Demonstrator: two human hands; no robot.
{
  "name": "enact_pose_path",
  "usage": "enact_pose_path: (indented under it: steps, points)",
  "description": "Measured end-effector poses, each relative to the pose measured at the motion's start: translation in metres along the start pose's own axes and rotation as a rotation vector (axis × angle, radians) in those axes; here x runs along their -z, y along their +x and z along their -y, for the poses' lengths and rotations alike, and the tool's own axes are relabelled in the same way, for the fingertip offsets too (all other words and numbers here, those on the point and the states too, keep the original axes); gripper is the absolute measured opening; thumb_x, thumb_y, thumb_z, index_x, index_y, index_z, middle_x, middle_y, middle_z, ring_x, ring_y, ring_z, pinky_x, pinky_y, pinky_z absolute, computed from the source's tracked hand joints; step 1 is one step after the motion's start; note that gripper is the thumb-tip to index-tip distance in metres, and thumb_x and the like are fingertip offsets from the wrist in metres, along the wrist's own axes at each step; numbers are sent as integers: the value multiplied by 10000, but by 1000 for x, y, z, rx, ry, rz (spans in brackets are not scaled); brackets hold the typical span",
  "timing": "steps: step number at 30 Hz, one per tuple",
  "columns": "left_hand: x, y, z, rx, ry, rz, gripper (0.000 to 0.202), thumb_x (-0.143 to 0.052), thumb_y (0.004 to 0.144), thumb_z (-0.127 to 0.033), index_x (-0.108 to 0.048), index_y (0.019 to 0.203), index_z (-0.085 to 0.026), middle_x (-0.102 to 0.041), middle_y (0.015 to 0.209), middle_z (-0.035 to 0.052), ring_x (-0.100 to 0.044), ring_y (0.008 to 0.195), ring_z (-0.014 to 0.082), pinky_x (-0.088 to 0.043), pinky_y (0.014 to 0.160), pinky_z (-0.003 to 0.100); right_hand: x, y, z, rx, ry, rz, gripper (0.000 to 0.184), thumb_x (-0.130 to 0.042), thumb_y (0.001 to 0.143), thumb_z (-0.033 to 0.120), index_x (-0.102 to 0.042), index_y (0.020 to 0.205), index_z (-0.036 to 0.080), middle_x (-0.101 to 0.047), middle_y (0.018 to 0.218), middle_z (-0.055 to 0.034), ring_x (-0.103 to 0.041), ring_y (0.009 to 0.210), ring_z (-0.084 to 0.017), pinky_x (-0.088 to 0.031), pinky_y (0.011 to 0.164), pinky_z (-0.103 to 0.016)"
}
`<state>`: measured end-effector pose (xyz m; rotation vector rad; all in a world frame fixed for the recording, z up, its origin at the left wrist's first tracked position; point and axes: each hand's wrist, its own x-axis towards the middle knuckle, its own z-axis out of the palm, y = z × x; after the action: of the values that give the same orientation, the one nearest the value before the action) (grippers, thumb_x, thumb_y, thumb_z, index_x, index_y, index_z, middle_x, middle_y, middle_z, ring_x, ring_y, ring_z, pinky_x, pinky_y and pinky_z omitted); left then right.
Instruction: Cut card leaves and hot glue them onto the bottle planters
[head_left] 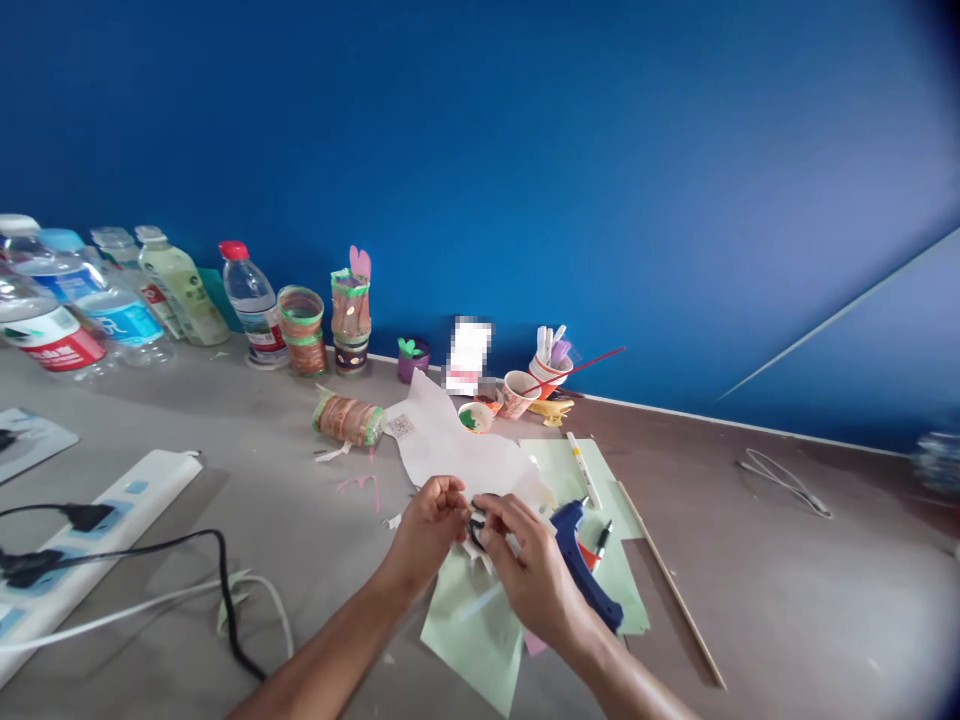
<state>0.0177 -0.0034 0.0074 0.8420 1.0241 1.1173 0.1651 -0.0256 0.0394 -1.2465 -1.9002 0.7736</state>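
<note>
A small dark-rimmed round piece [477, 527] sits between my two hands, low over the table; its exact kind does not show. Thumb and fingers of my right hand [536, 565] are closed on its right side. My left hand [433, 522] has its fingertips pinched together at the left edge of the same piece. Behind the hands lies a crumpled white sheet [457, 450], and pale green paper [476, 630] spreads beneath them. Just right of my right hand lies a blue glue gun [583, 570], with a black-tipped marker [604, 538] beside it.
Plastic bottles [180, 285] and twine-wrapped bottle pieces [304, 330] line the wall at left. Paper cups [521, 395] stand at the back. A wooden stick [671, 585] lies at right; a white power strip [112, 535] with a black cable [221, 570] occupies the left.
</note>
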Motion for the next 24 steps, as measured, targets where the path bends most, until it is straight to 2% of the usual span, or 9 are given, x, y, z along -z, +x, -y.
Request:
enact_pose_path:
  steps: [5,9,16,24]
  points:
    - [-1,-1,-1,18,5,40,387,-734,633,-276,-535,947,-167,-549,687,-51,-490,551,82,-393,572,237,-8,-6,-13,-3,27,-24,282,-495,853,168,-660,1070,243,-619,797,-29,-608,710,-180,-512,638,-282]
    - [-1,-1,3,22,20,21,365,-734,636,-245,-547,938,-164,-549,701,-50,-493,567,80,-393,570,232,-8,-5,-21,3,50,-127,278,-498,838,149,-645,1068,202,-625,781,-25,-607,693,-169,-512,653,-272]
    - [0,-3,7,52,14,122,424,-792,648,-304,-560,969,-154,-595,744,-20,-516,599,90,-404,580,238,-4,-9,-25,59,125,-82,255,-498,862,111,-693,1003,196,-682,879,-56,-652,791,-160,-511,713,-234]
    - [-3,-5,7,57,31,167,443,-821,643,-365,-580,941,-145,-603,744,-4,-515,614,95,-400,568,235,-9,-12,-28,56,176,-102,236,-509,843,73,-700,911,196,-666,806,-32,-645,732,-141,-493,672,-211]
